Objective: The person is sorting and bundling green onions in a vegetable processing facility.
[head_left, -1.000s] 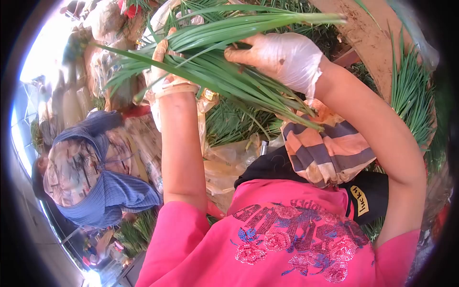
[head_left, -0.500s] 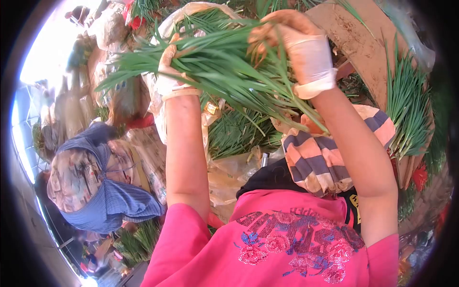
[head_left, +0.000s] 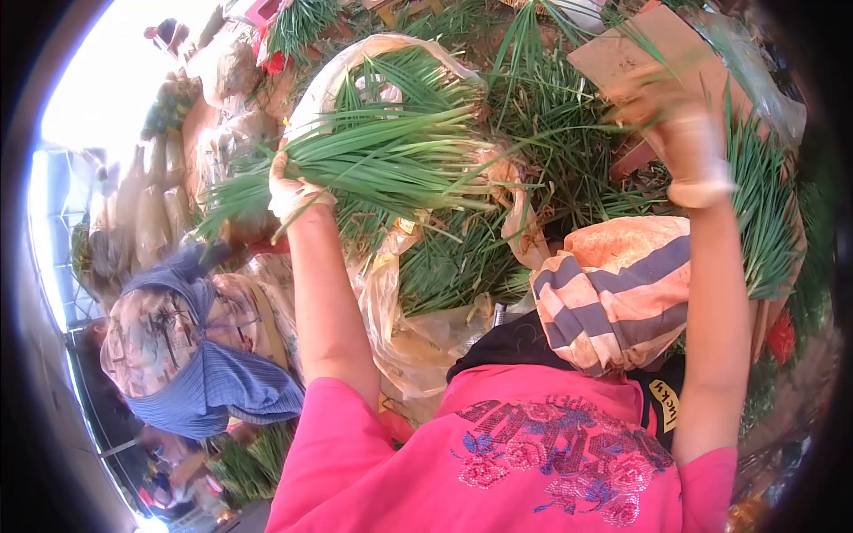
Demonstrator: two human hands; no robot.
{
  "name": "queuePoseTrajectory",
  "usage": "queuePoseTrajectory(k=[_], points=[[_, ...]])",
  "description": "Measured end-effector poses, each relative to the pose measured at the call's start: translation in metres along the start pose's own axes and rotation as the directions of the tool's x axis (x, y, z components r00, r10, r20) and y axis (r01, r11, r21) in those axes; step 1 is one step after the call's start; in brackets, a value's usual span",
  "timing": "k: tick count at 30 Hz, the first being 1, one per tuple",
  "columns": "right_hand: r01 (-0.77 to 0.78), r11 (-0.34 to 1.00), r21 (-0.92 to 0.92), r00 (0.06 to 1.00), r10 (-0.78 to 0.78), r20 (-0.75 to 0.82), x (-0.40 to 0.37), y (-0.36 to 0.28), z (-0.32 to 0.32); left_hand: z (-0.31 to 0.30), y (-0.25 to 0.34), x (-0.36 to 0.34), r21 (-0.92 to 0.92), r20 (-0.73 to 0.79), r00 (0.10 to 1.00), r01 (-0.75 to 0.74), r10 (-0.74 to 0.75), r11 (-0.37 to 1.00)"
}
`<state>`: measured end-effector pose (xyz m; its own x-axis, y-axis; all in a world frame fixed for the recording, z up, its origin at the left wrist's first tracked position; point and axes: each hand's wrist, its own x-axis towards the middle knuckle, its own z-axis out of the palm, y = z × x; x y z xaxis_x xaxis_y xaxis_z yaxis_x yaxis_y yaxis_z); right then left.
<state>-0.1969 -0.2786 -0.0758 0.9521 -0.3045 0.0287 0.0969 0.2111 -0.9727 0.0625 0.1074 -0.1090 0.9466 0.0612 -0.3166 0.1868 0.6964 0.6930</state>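
A bunch of green chives [head_left: 391,151] is in my left hand [head_left: 298,191], the gloved fingers closed around its leafy part, with the pale stem ends pointing right. Below it lies an open clear plastic bag [head_left: 391,346] with more chives [head_left: 462,262] beside it. My right hand [head_left: 684,147], in a whitish, soiled glove, is raised to the right, apart from the bunch. Motion smears its fingers, and a few thin green leaves show near them; whether it grips them cannot be made out.
A brown board [head_left: 662,44] lies at the upper right, by a standing row of chives [head_left: 764,204]. Loose leaves [head_left: 569,133] are heaped in the middle. At left, a person in a patterned head covering [head_left: 160,329] sits close by, near several wrapped bundles [head_left: 151,213].
My right hand has moved away from the bunch, to the right and down. My left hand, still holding the chives, has shifted slightly left and down; the stem ends now show.
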Motion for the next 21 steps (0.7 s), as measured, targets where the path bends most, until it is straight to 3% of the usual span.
queuePoseTrajectory(k=[1, 2, 4, 5, 6, 7, 9, 11, 12, 15, 18, 19, 21], points=[[-0.310, 0.709, -0.634, 0.948, 0.284, -0.146, 0.000, 0.011, 0.022, 0.002, 0.008, 0.001, 0.024, 0.042, 0.999, -0.024, 0.023, 0.999], [-0.049, 0.296, -0.954, 0.991, 0.135, -0.009, -0.011, 0.054, 0.003, 0.002, 0.014, 0.001, 0.042, 0.073, 0.997, -0.024, 0.020, 0.999], [0.110, -0.039, -0.993, 0.989, 0.100, 0.106, -0.021, 0.056, 0.010, 0.012, 0.023, 0.003, 0.074, 0.051, 0.998, -0.048, 0.044, 0.996], [0.014, 0.154, -0.988, 0.989, 0.143, 0.036, -0.023, 0.052, 0.008, 0.008, 0.028, 0.008, 0.075, 0.071, 0.996, -0.052, 0.047, 0.996], [-0.117, 0.238, -0.964, 0.957, 0.288, -0.045, -0.010, 0.031, 0.017, 0.009, 0.028, 0.005, 0.068, 0.071, 0.997, -0.040, 0.036, 0.997], [-0.258, 0.242, -0.935, 0.927, 0.335, -0.169, -0.008, 0.003, 0.038, 0.015, 0.032, 0.000, 0.064, 0.070, 0.997, -0.026, 0.022, 0.998], [-0.089, 0.321, -0.943, 0.976, 0.219, -0.017, -0.012, -0.011, 0.057, 0.017, 0.035, -0.001, 0.044, 0.136, 0.991, -0.013, 0.007, 0.999], [0.261, 0.352, -0.899, 0.964, -0.047, 0.261, -0.018, 0.006, 0.072, 0.014, 0.034, 0.006, 0.001, 0.267, 0.964, -0.004, 0.004, 1.000], [0.307, 0.424, -0.852, 0.951, -0.094, 0.295, -0.018, 0.013, 0.081, 0.026, 0.031, 0.000, 0.080, 0.182, 0.983, -0.048, 0.033, 0.996], [0.087, 0.409, -0.908, 0.980, 0.127, 0.151, -0.014, 0.020, 0.092, 0.048, 0.037, -0.018, 0.048, 0.277, 0.960, 0.030, -0.042, 0.998], [-0.120, 0.441, -0.889, 0.949, 0.314, 0.027, -0.019, 0.023, 0.090, 0.091, 0.047, -0.047, 0.054, 0.261, 0.964, -0.071, 0.054, 0.996], [-0.077, 0.492, -0.867, 0.953, 0.293, 0.081, -0.024, 0.023, 0.087, 0.104, 0.051, -0.054, 0.050, 0.255, 0.964, -0.092, 0.076, 0.995], [-0.003, 0.518, -0.856, 0.993, 0.100, 0.056, -0.034, 0.035, 0.084, 0.122, 0.060, -0.059, 0.074, 0.331, 0.934, -0.165, 0.132, 0.984]])
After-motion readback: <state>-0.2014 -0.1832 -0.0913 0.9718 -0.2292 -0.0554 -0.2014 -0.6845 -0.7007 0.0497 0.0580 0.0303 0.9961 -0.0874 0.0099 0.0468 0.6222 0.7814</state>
